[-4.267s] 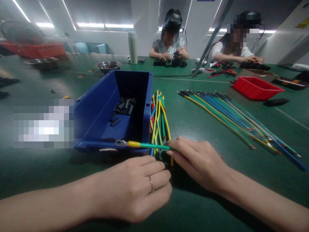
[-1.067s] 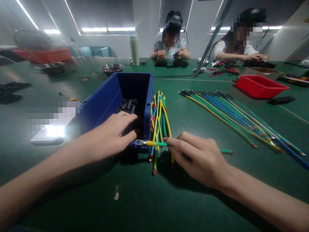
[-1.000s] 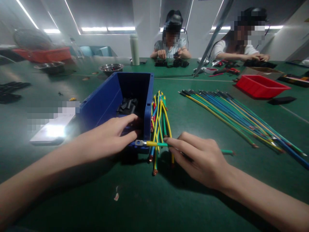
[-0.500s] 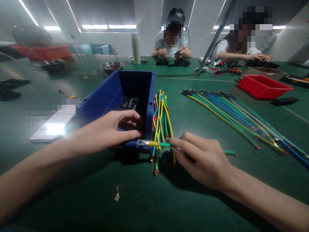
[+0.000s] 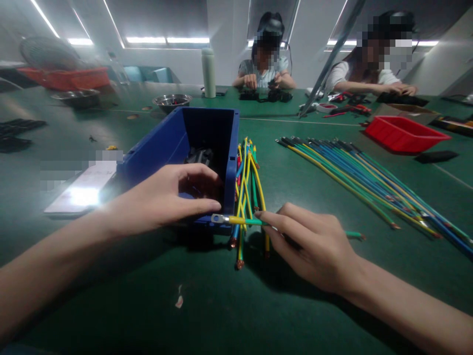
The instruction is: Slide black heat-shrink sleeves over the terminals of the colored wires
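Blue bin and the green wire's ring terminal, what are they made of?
Blue open-front bin: likely moulded plastic, uniform colour, soft sheen. Ring terminal on the green wire in the right hand: bright silvery glint, probably metal; wire jacket looks plastic.

1. Nearer to us than the blue bin, the table lies bare but for a small scrap, so hands pass freely there.
2. Our left hand fills the bin's low front opening.
3. Just right of the bin, a short wire bundle lies along its wall. Our right hand holds a green wire across the bundle's near ends.
4. Farther right of the bin, past a bare strip, long wires fan out, with a red tray beyond.
5. Left of the bin, a pale flat sheet lies close.
6. Behind the bin stand a steel bowl and a bottle.
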